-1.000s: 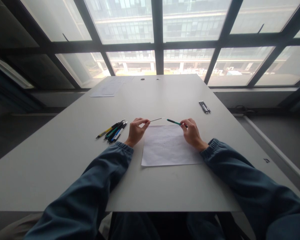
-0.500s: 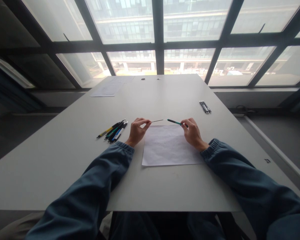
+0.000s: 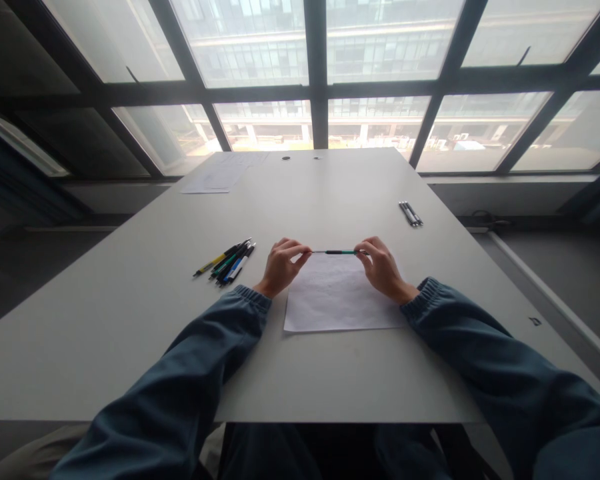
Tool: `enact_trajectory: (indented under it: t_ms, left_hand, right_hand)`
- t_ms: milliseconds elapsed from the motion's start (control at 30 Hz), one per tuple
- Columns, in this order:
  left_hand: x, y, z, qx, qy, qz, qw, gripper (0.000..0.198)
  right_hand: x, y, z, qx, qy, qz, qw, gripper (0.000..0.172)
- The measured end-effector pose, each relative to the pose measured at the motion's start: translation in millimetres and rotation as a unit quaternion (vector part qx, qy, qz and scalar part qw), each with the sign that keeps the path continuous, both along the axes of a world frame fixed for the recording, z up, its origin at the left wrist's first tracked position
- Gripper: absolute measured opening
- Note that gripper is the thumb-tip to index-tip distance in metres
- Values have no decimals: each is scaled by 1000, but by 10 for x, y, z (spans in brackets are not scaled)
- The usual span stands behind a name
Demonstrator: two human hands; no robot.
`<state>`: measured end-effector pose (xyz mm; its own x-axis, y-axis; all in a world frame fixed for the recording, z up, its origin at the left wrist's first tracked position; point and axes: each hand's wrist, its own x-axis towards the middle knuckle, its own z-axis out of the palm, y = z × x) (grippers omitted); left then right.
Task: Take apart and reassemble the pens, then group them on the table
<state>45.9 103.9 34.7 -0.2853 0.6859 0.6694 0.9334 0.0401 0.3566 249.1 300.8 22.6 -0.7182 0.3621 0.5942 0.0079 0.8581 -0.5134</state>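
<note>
Between finger and thumb, my left hand [image 3: 282,265] pinches the end of a thin dark pen refill [image 3: 319,252]. A green-and-black pen barrel [image 3: 341,253] is gripped by my right hand [image 3: 381,267]. Refill and barrel lie in one line, the refill's far end meeting or entering the barrel's open end; how deep it sits I cannot tell. Below both hands a white sheet of paper [image 3: 343,300] lies on the table. Left of my left hand is a loose pile of several pens [image 3: 227,262], yellow, green, black and blue-white.
Pens [image 3: 411,214] lie side by side on the right of the white table [image 3: 330,380]. Another sheet of paper [image 3: 213,179] rests at the far left. A small dark clip-like item [image 3: 535,321] is near the right edge. Large windows stand beyond the table.
My two hands have come closer together. The refill and the barrel, apart and at an angle before, now line up and meet.
</note>
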Motion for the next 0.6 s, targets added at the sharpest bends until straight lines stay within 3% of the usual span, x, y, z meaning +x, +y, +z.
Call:
enact_trajectory:
  t_ms: [167,600]
  left_hand:
    - [103,14,3,-9,-2,-18,1000,15]
    - [157,16,16,-8,-17,-33,999,15]
  right_hand:
    - [-8,-36,29,26,-4,46,999,15]
    - [-15,-40,21,29,-5,60,998,16]
